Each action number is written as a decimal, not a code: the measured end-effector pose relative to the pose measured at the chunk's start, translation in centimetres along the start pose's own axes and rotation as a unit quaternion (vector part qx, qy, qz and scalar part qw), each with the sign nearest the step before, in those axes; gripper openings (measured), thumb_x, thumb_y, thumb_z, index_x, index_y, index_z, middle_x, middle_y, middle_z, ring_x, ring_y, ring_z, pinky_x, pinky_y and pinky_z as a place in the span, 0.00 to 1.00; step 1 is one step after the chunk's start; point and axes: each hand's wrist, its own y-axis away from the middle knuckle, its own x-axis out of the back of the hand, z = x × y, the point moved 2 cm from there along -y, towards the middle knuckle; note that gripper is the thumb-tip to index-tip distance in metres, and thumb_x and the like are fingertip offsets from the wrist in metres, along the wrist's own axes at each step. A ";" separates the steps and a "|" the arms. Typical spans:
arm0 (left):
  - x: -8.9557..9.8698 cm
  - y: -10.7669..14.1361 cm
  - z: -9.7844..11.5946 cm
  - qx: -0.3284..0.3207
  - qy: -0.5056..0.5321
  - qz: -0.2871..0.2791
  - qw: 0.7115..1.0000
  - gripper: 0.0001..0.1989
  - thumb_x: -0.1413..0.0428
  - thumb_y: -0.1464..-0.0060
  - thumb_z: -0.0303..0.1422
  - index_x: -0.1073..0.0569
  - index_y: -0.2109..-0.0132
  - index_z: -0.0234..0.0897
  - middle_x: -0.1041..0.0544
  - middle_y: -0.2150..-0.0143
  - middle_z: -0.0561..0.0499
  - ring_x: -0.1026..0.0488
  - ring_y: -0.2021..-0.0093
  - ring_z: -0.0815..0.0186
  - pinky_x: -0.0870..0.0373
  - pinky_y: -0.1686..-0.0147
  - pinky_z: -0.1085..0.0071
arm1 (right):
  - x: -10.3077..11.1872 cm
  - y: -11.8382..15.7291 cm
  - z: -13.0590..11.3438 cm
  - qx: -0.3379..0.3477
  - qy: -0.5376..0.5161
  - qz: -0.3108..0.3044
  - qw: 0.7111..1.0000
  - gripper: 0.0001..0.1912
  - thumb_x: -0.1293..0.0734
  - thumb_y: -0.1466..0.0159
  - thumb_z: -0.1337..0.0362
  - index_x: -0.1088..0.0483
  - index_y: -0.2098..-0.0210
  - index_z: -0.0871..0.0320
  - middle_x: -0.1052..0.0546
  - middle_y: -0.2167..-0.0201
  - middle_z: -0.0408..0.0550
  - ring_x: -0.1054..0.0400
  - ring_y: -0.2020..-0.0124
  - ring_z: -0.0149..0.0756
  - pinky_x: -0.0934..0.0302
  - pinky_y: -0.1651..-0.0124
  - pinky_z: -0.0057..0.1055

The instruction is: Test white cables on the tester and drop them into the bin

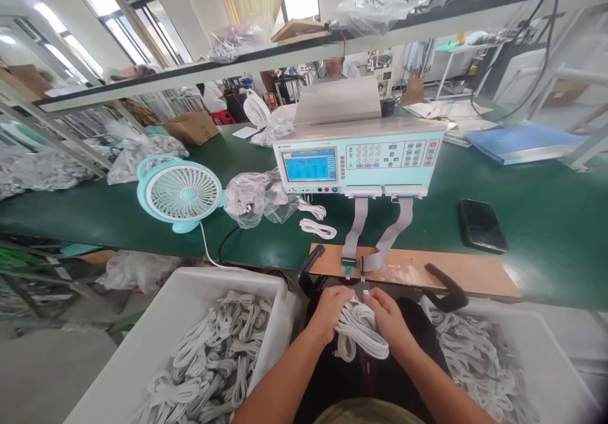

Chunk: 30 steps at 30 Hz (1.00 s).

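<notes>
A bundled white cable (363, 329) hangs over my lap between my two hands. My left hand (334, 313) is closed on the bundle's left side, near one cable end. With thumb and fingers pinched, my right hand (387, 316) grips the other end, whose light plug (365, 293) shows at the fingertips. Just beyond them, a green connector board (349, 267) and a second small connector (363, 271) sit at the table's front edge. Grey ribbon cables (355, 228) link these to a bench tester (361, 158) with a lit blue screen. The plugs and connectors are apart.
White bins (190, 278) of coiled cables stand at my left and right. On the green table (422, 221) are a turquoise fan (187, 193), a plastic bag (247, 199), two loose white cables (318, 228), a phone (483, 224) and a blue folder (517, 142). A person sits beyond the tester.
</notes>
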 end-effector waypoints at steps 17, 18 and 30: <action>-3.6 1.4 -4.6 0.045 0.054 0.035 0.997 0.27 0.46 0.55 0.55 0.33 0.80 0.33 0.37 0.81 0.55 0.40 0.79 0.73 0.44 0.76 0.75 | 1.3 6.3 -2.0 0.341 0.559 -0.102 0.749 0.09 0.43 0.34 0.69 0.31 0.65 0.58 0.28 0.70 0.50 0.34 0.70 0.38 0.39 0.66 0.32; -3.5 1.7 -4.6 0.051 0.072 0.044 0.995 0.26 0.46 0.55 0.55 0.33 0.80 0.33 0.37 0.81 0.55 0.40 0.78 0.73 0.44 0.76 0.75 | 1.0 6.2 -1.7 0.348 0.573 -0.104 0.735 0.09 0.43 0.35 0.69 0.32 0.66 0.59 0.28 0.71 0.50 0.34 0.70 0.39 0.39 0.67 0.33; -1.5 3.5 -4.1 -0.015 0.127 0.003 0.992 0.11 0.41 0.53 0.38 0.30 0.68 0.34 0.33 0.75 0.56 0.37 0.75 0.74 0.40 0.74 0.79 | 2.1 3.2 -0.2 0.272 0.390 -0.060 0.878 0.09 0.43 0.36 0.66 0.34 0.70 0.58 0.32 0.76 0.44 0.37 0.74 0.34 0.44 0.69 0.29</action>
